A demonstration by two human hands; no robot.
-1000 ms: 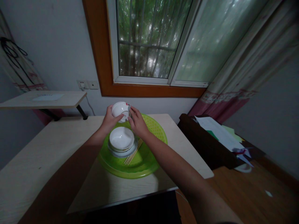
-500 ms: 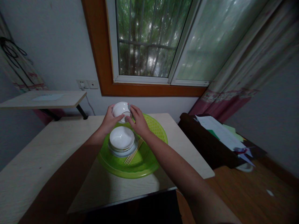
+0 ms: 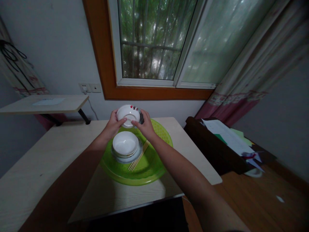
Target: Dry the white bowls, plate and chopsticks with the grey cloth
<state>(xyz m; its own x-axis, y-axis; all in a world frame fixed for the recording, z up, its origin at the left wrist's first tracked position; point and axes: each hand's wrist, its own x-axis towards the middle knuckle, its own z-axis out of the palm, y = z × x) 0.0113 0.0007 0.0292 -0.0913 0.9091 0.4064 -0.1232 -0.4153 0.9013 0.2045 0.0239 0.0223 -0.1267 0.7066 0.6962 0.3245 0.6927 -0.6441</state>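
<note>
A white bowl with a red and dark pattern (image 3: 128,112) is tilted so its underside and foot ring face me. My left hand (image 3: 114,124) grips its left side, thumb on the base. On the right side, my right hand (image 3: 145,124) is closed round it, thumb also near the foot ring. Below them, a white bowl (image 3: 125,143) sits upright on what looks like another bowl and a pale plate (image 3: 138,154). Several light wooden chopsticks (image 3: 138,157) lie beside the plate. All these rest in a large round green basin (image 3: 147,175).
The basin stands on a pale wooden table (image 3: 60,145). A raised shelf (image 3: 65,104) with a paper on it is at the left. Behind is a window (image 3: 149,48) above wall sockets (image 3: 89,87). To the right, papers (image 3: 229,138) lie on a dark piece of furniture.
The held bowl has been turned, so more of its underside and its red pattern now show. My right hand has shifted slightly right with it. The stacked dishes and chopsticks stay put.
</note>
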